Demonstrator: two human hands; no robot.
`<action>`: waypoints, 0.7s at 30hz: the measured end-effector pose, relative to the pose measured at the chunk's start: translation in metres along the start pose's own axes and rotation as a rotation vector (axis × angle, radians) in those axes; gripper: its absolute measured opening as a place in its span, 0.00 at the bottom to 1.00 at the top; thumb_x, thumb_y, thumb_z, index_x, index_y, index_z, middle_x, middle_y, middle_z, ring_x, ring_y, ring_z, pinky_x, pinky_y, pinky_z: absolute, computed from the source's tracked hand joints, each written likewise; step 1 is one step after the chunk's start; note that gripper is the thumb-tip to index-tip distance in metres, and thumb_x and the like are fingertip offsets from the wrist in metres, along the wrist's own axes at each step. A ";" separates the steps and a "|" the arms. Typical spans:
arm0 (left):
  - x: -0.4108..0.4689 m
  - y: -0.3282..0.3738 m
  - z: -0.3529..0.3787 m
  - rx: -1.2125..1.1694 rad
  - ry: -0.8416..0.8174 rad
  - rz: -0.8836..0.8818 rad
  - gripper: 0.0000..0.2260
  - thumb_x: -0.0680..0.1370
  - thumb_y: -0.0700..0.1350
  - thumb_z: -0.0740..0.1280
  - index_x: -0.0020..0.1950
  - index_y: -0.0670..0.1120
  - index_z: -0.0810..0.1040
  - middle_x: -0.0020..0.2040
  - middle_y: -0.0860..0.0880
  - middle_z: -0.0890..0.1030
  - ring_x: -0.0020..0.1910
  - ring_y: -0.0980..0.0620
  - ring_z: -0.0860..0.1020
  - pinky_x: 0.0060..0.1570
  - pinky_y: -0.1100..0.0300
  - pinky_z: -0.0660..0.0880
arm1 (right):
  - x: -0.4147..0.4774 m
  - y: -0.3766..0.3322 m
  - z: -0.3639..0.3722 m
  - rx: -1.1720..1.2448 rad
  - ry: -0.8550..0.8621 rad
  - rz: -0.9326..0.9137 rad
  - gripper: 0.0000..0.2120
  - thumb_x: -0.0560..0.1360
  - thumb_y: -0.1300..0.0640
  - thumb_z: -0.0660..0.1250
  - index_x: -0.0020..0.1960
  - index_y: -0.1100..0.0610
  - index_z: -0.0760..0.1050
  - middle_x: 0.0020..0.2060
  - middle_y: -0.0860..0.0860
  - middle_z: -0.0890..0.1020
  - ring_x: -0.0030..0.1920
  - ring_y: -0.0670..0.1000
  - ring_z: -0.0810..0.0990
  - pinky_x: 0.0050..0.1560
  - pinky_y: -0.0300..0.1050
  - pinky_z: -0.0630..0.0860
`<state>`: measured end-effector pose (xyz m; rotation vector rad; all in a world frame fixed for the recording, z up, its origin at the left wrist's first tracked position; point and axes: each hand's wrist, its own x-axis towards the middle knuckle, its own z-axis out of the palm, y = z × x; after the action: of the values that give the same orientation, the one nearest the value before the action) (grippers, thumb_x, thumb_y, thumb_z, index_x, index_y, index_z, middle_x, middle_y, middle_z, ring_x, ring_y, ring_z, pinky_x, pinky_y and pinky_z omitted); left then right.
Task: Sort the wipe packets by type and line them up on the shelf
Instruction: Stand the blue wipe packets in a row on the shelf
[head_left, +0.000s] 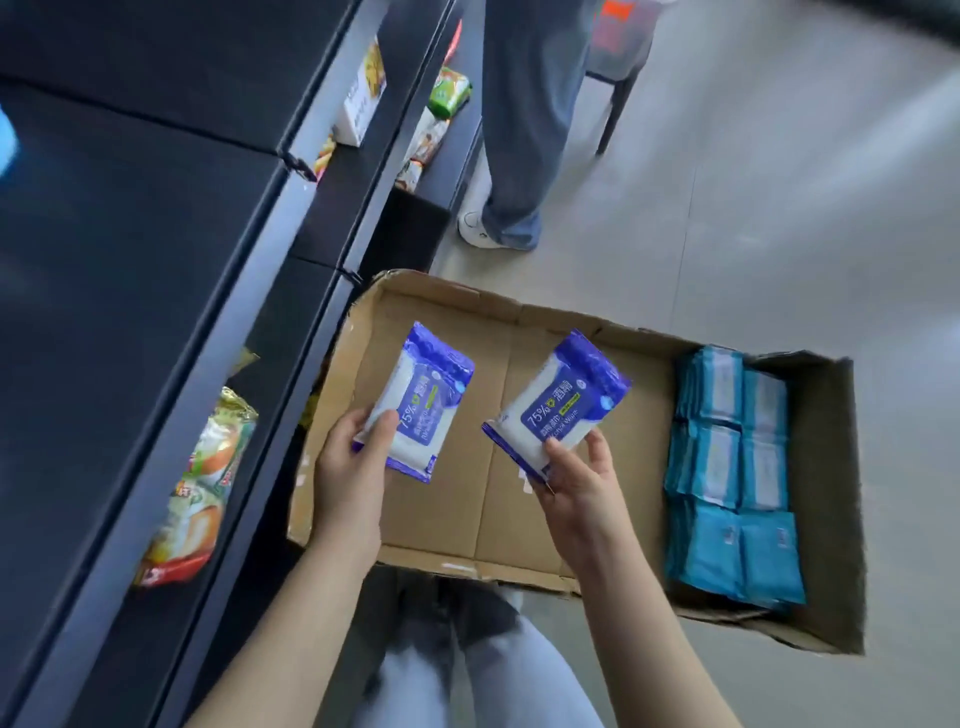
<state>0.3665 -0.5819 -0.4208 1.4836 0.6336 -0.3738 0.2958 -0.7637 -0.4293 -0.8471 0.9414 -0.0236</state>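
Above a box (441, 519), the left hand (353, 467) pinches one blue packet (421, 405), the right hand (576, 478) a second packet (561, 400), seemingly the same type, best lined up together on the left shelf (130, 270).

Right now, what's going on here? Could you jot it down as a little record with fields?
left hand: holds a purple packet, thumb on its front
right hand: holds a second purple packet, same print
box: open cardboard, below both hands
teal packets: stacked in rows at the box's right end
shelf: dark, on the left; snack bags lower down
bystander: legs beyond the box
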 end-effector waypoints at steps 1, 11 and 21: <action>-0.019 0.011 -0.001 -0.053 -0.007 -0.007 0.04 0.78 0.49 0.69 0.53 0.53 0.78 0.50 0.50 0.84 0.47 0.54 0.83 0.42 0.58 0.78 | -0.016 -0.013 0.002 0.002 -0.040 -0.015 0.16 0.78 0.71 0.60 0.61 0.55 0.70 0.48 0.55 0.84 0.42 0.52 0.83 0.40 0.41 0.80; -0.221 0.053 -0.013 -0.315 0.049 0.082 0.10 0.78 0.52 0.67 0.56 0.48 0.79 0.47 0.44 0.85 0.37 0.44 0.82 0.32 0.57 0.78 | -0.168 -0.137 -0.031 -0.297 -0.432 -0.175 0.16 0.70 0.51 0.70 0.56 0.55 0.76 0.43 0.53 0.86 0.39 0.51 0.85 0.36 0.44 0.82; -0.393 0.043 -0.081 -0.554 0.272 0.239 0.12 0.79 0.49 0.67 0.59 0.45 0.78 0.48 0.45 0.86 0.40 0.48 0.84 0.40 0.49 0.82 | -0.286 -0.142 -0.018 -0.564 -0.650 -0.269 0.13 0.71 0.52 0.74 0.53 0.55 0.77 0.48 0.54 0.86 0.51 0.58 0.85 0.59 0.62 0.78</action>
<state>0.0698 -0.5565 -0.1479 1.0625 0.6965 0.1860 0.1547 -0.7673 -0.1426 -1.3890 0.2056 0.2820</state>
